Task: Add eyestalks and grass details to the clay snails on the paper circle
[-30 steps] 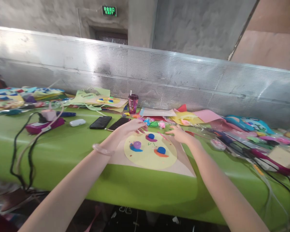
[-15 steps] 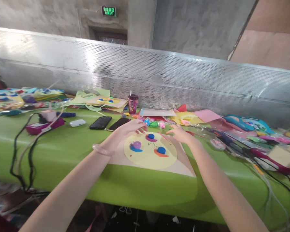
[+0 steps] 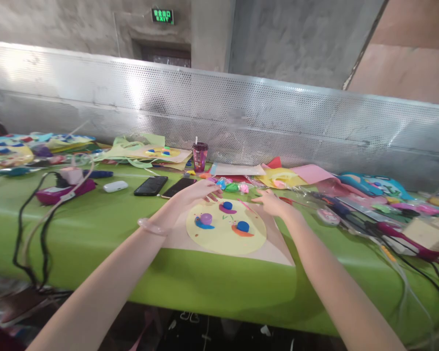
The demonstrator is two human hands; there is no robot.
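A yellow paper disc (image 3: 227, 238) lies on a beige sheet (image 3: 278, 248) on the green table (image 3: 106, 229). Three small clay snails sit on the disc, with purple and blue round shells. My left hand (image 3: 197, 191) rests flat at the disc's far left edge, fingers stretched out, holding nothing. My right hand (image 3: 272, 202) lies at the disc's far right edge with fingers spread, also holding nothing. Small lumps of coloured clay (image 3: 234, 186) lie just beyond both hands.
Two black phones (image 3: 151, 185) and a white earbud case (image 3: 115, 185) lie to the left, beside a magenta device with black cables (image 3: 64, 191). A small purple cup (image 3: 199, 156) stands behind. Coloured papers, packets and cables crowd the right side (image 3: 369, 209). A perforated metal panel (image 3: 241, 117) backs the table.
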